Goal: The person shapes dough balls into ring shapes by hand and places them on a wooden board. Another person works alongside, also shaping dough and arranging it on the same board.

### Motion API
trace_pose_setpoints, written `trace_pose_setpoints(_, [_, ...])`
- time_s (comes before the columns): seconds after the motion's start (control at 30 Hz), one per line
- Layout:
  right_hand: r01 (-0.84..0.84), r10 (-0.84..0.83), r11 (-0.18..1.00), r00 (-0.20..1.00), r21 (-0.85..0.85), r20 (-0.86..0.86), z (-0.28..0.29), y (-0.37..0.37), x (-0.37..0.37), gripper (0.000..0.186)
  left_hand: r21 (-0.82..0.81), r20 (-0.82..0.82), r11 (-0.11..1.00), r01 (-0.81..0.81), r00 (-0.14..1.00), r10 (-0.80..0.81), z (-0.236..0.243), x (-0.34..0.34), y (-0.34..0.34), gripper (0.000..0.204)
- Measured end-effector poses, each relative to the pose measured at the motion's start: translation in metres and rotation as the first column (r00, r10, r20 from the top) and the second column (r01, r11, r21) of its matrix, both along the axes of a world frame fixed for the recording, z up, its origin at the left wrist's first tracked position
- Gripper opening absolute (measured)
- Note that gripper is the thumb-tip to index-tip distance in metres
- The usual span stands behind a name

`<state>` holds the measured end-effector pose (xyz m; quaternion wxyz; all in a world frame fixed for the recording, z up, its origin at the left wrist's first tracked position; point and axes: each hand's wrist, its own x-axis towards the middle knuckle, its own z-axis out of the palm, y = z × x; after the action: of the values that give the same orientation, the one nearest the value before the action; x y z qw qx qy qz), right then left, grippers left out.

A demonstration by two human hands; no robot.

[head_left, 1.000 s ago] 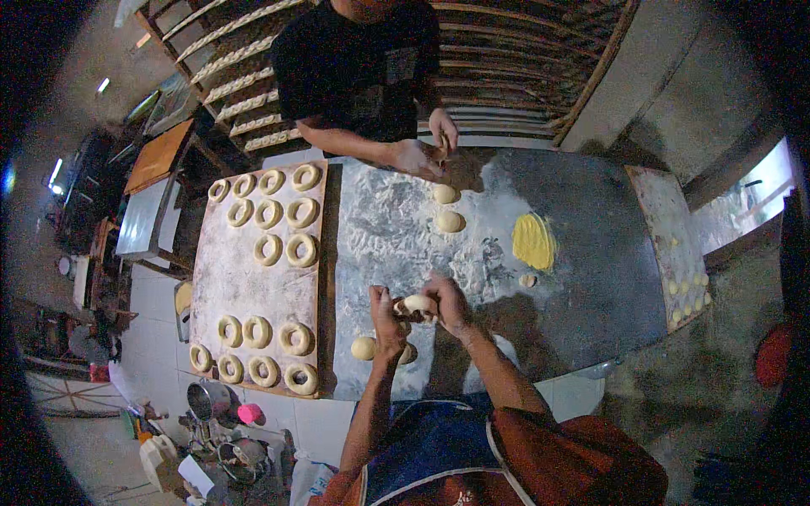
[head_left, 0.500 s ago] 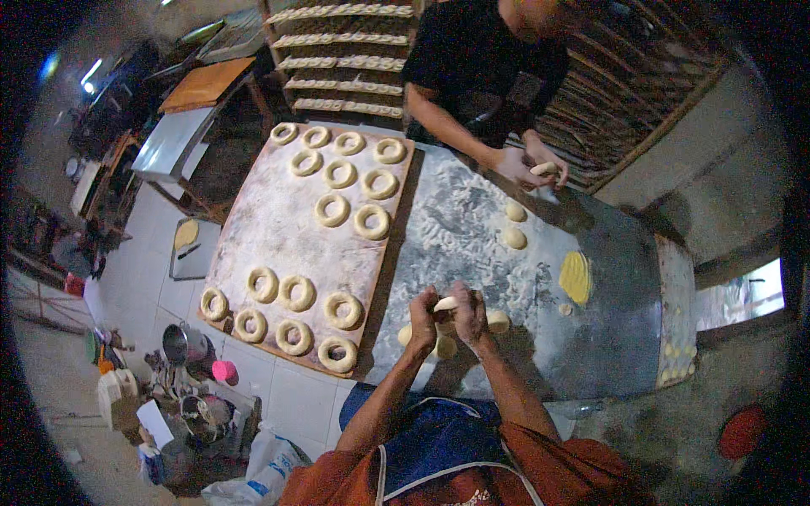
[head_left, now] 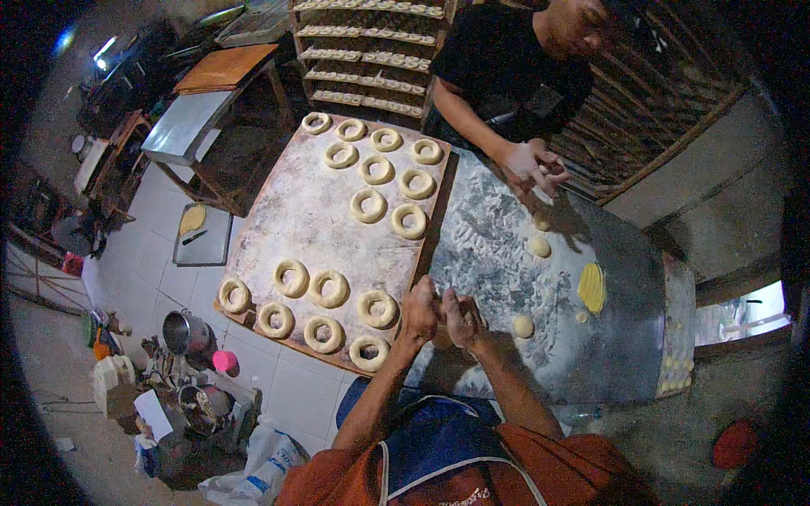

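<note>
My left hand [head_left: 419,312] and my right hand [head_left: 464,320] are close together above the near side of the floured metal table [head_left: 472,211]. Both are closed, fingers curled in, around a piece of dough that they now hide almost wholly. Just right of my right hand lies a round dough ball [head_left: 523,326]; other dough under my hands is mostly covered. To my left, a floured wooden board [head_left: 295,223] carries several dough rings, the nearest to my left hand being one ring [head_left: 376,309] by the board's right edge.
Across the table a co-worker's hands [head_left: 537,169] are pressed together. Near them sit two dough balls, one of them [head_left: 540,246] closer to me. A flat yellow oval piece [head_left: 591,287] lies farther right. Behind the board stands a rack [head_left: 371,59] of filled trays; pots [head_left: 186,331] stand lower left.
The view has shifted, so the scene sits farther right. My hands have moved left toward the board, and the dough that showed between them is now hidden. The co-worker's hands have come together.
</note>
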<state>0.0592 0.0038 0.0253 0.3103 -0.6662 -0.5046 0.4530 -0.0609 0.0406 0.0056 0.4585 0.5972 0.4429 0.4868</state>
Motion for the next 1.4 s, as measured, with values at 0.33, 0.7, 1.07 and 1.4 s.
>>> trace_pose_setpoints(0.33, [0.054,-0.048,0.991,0.998,0.120,-0.050,0.022,0.019,-0.042,0.058,-0.368,0.314,0.929,0.051,0.947,0.072,-0.019,-0.028,0.021,0.029])
trace_pose_setpoints(0.7, [0.010,0.004,0.952,0.999,0.306,-0.046,0.024,0.046,-0.055,0.054,-0.597,0.573,0.790,0.135,0.762,0.303,-0.010,-0.049,0.048,0.034])
trace_pose_setpoints(1.07, [-0.033,0.034,0.947,0.999,0.319,0.001,0.025,0.097,-0.047,0.038,-0.157,-0.184,0.976,-0.150,0.976,0.120,0.002,-0.081,0.111,0.041])
trace_pose_setpoints(1.4, [-0.679,0.486,0.729,0.417,-0.092,0.768,-0.008,-0.011,0.017,0.039,0.273,-0.502,0.957,0.101,0.863,0.052,-0.017,-0.106,0.116,0.023])
